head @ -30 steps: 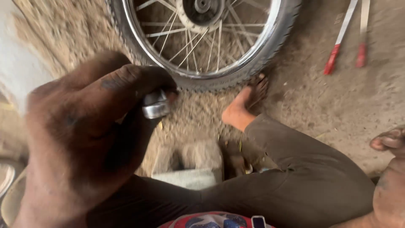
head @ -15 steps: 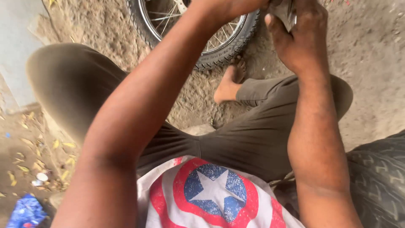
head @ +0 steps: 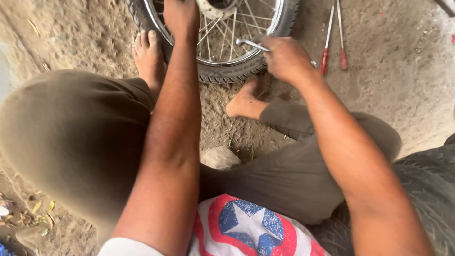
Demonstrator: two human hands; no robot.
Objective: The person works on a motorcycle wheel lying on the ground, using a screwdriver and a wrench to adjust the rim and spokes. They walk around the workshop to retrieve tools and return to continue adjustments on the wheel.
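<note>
A spoked motorcycle wheel (head: pixel 227 71) with a black tyre lies on the dirt in front of me, between my bare feet. My left hand (head: pixel 181 16) reaches onto the wheel near the hub (head: pixel 213 7) at the top edge, its fingers partly cut off by the frame. My right hand (head: pixel 286 59) is closed around a silver metal spanner (head: pixel 251 44) whose end points left over the spokes and rim. My legs in dark trousers are folded to either side.
Two red-handled screwdrivers (head: pixel 332 45) lie on the ground right of the wheel. A grey stone (head: pixel 219 157) sits between my legs. Another black tyre (head: pixel 426 189) is under my right side. Dry leaves and scraps litter the lower left.
My view has tilted down and the arms have stretched out to the wheel. The left hand, earlier close to the camera holding a small metal part, now rests by the hub.
</note>
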